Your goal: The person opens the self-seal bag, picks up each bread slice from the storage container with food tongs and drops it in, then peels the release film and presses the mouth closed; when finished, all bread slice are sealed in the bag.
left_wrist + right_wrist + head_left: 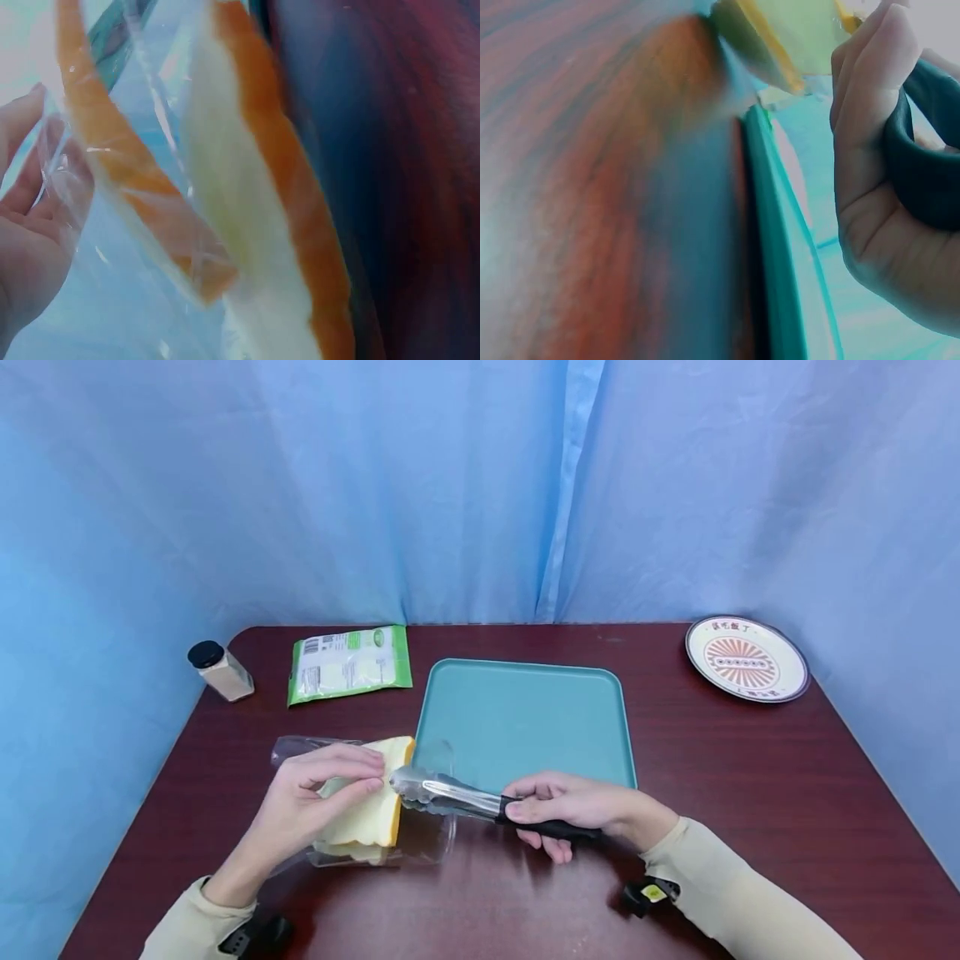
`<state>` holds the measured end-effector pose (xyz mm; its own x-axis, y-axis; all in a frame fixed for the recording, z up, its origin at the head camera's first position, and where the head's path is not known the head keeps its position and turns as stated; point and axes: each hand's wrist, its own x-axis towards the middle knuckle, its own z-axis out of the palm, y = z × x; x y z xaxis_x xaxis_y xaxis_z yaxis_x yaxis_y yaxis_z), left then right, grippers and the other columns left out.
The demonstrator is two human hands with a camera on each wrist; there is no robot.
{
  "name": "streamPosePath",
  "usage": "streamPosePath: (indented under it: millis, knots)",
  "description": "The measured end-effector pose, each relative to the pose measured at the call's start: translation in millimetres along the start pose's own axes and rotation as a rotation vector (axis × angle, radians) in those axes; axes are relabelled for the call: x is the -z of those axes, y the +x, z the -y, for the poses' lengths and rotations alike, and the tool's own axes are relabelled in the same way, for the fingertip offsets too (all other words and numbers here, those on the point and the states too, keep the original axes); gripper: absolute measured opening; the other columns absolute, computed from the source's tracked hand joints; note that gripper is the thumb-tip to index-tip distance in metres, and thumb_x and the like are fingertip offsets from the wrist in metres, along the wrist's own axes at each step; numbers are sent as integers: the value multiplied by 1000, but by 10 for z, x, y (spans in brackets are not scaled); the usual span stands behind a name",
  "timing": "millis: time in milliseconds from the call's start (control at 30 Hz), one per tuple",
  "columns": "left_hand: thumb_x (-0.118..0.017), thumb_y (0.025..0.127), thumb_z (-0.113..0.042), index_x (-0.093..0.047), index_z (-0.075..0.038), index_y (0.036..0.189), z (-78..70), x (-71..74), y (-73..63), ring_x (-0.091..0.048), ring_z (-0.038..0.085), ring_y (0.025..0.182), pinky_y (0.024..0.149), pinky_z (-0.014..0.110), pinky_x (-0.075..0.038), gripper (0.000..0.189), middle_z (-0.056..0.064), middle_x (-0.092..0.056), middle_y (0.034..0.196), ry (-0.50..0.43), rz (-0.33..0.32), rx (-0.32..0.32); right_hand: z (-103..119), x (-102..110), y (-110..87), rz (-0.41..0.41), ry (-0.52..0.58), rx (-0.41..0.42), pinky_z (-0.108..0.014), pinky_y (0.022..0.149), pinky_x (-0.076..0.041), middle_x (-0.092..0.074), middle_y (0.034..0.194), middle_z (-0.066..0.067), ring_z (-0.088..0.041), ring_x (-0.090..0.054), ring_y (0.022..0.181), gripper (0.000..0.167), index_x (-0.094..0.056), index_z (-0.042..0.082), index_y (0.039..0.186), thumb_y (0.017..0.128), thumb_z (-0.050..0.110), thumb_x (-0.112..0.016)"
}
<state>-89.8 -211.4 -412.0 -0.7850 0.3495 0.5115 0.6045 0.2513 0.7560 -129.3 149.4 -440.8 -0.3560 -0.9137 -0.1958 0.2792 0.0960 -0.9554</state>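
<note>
My left hand (318, 789) pinches the clear plastic bag (431, 839) against the bread in the head view. Two white bread slices (367, 814) with orange-brown crusts show there, one over the other. Clear film crosses the crusts in the left wrist view, where the bread (247, 187) stands near my fingers. My right hand (566, 806) grips metal tongs (457, 795) by their black handle, with the scalloped tips at the upper slice's right side. In the right wrist view the dark handle (922, 187) lies in my palm; the tips are out of sight.
A teal tray (525, 718) lies behind the tongs on the dark red table (750, 793). At the back left are a green-and-white packet (350, 666) and a black-capped seasoning jar (222, 672). A patterned plate (747, 658) sits at the back right, before blue curtains.
</note>
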Motion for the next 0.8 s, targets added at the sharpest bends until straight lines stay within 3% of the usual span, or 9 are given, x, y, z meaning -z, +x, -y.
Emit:
streamPosePath:
  millis: [100,333,500,700,800]
  knots:
    - [-81,75,16,-80,-8,100,10,0,22,-68,22,105,94,26,-52,35,8,-75,105,-9,-25,-26,12,-6,6,-10,-1,-3,-23,41,-47,-61,76,-7,-9,-62,48,42,-45,-19,112,108,22,-50]
    - [-79,80,13,-79,-6,98,115,-79,-36,-68,18,105,95,25,-51,26,8,-75,103,-41,34,68,-28,-56,71,-85,-84,-129,-24,42,-50,-60,73,-5,-11,-62,48,46,-52,-14,115,105,30,-59]
    - [-80,80,10,-79,-5,98,157,-112,-46,-69,19,104,95,27,-51,23,9,-75,103,-34,36,77,-58,-101,119,-116,-79,-175,-25,41,-50,-59,73,-5,-11,-61,47,46,-56,-10,118,103,34,-61]
    - [-79,81,12,-79,-4,97,192,-156,-63,-69,19,103,94,27,-52,23,16,-74,100,-61,34,71,-144,-199,217,-198,-85,-225,-26,40,-50,-62,71,-5,-12,-61,46,39,-62,0,112,101,38,-64]
    - [-79,81,10,-79,-5,97,185,-165,-51,-69,19,102,94,28,-52,22,12,-75,100,-51,41,79,-173,-208,239,-196,-64,-218,-25,41,-51,-62,72,-5,-12,-61,46,40,-60,0,112,101,38,-63]
